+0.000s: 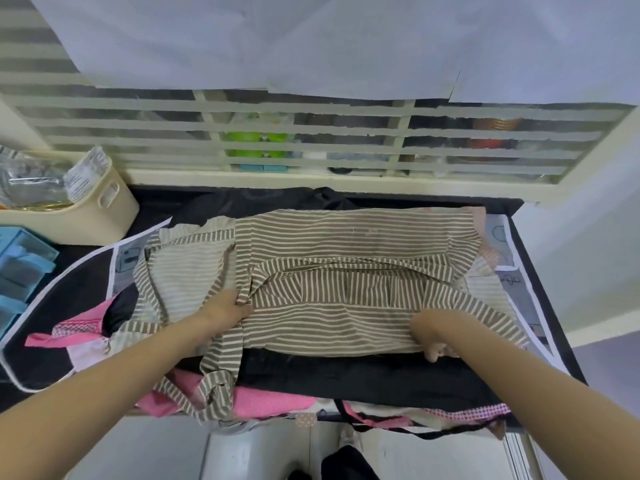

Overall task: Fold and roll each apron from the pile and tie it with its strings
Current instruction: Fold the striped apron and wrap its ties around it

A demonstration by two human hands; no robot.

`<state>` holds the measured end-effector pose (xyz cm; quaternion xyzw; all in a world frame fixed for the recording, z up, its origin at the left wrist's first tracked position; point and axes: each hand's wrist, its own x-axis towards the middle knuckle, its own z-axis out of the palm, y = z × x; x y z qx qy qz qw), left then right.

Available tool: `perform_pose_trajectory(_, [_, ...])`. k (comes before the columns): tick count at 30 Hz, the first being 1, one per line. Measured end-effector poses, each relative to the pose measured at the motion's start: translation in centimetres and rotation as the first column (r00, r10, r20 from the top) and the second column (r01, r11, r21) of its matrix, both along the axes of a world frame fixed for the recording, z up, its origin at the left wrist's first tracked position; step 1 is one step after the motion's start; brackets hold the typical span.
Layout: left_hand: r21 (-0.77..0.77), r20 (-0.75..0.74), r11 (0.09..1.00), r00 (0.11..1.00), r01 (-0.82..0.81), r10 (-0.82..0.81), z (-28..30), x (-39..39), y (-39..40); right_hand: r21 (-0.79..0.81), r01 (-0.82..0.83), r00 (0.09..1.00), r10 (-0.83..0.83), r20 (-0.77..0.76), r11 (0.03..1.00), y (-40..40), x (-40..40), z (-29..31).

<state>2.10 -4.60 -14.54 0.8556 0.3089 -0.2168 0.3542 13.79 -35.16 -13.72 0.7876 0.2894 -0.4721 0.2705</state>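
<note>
A brown-and-white striped apron (346,237) lies spread across the pile of aprons (270,400) on the black table, its near part folded over. My left hand (227,308) pinches a bunched fold of the striped cloth at the left of the fold. My right hand (434,336) grips the apron's near edge at the right, fingers curled under the cloth. A striped string (221,368) trails from the left side down over the table's front edge.
Under the striped apron lie a black apron (346,372) and pink patterned ones. A cream basket (86,209) with packets stands at the back left, a blue tray (20,268) beside it. A slatted window frame (311,147) backs the table.
</note>
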Motion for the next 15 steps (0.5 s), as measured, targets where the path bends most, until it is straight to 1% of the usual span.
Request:
perform_pose_trajectory(1, [0.059, -0.032, 0.995, 0.996, 0.081, -0.079, 0.4, 0.3, 0.2, -0.010, 0.038, 0.999, -0.038, -0.018, 0.999, 0.4, 0.2, 0.2])
perform_pose_trajectory(2, [0.081, -0.080, 0.988, 0.989, 0.131, -0.124, 0.7, 0.8, 0.5, 0.008, 0.083, 0.996, -0.083, -0.032, 0.997, 0.8, 0.5, 0.5])
perform_pose_trajectory(4, [0.073, -0.142, 0.982, 0.976, 0.176, -0.165, 1.1, 1.6, 0.8, 0.155, 0.154, 0.988, -0.154, -0.011, 0.976, 1.8, 1.7, 0.6])
perform_pose_trajectory(6, [0.027, -0.165, 0.988, 0.975, 0.152, -0.146, 1.2, 2.3, 0.8, 0.325, 0.186, 0.975, -0.216, 0.058, 0.927, 2.6, 2.9, 0.4])
perform_pose_trajectory(7, [-0.005, -0.166, 0.992, 0.978, 0.124, -0.123, 1.1, 2.3, 0.7, 0.364, 0.233, 0.962, -0.268, 0.049, 0.902, 2.9, 3.2, 0.2])
perform_pose_trajectory(9, [-0.044, -0.172, 0.993, 0.978, 0.114, -0.120, 0.8, 2.0, 0.7, 0.386, 0.323, 0.930, -0.365, 0.039, 0.864, 3.1, 3.3, -0.2])
perform_pose_trajectory(10, [-0.095, -0.191, 0.989, 0.973, 0.109, -0.126, 0.8, 1.7, 0.6, 0.400, 0.311, 0.923, -0.374, 0.090, 0.862, 2.9, 3.4, -0.4])
perform_pose_trajectory(12, [-0.192, -0.258, 0.977, 0.956, 0.093, -0.142, 0.9, 1.2, 0.5, 0.410, 0.226, 0.919, -0.334, 0.212, 0.883, 2.3, 3.4, -0.9])
perform_pose_trajectory(14, [-0.220, -0.321, 0.973, 0.938, 0.063, -0.133, 1.5, 1.0, 0.5, 0.341, 0.162, 0.929, -0.260, 0.263, 0.926, 1.5, 3.5, -1.1])
perform_pose_trajectory(15, [-0.203, -0.341, 0.979, 0.934, 0.035, -0.104, 1.6, 1.2, 0.7, 0.308, 0.131, 0.932, -0.223, 0.287, 0.942, 1.1, 3.7, -1.1])
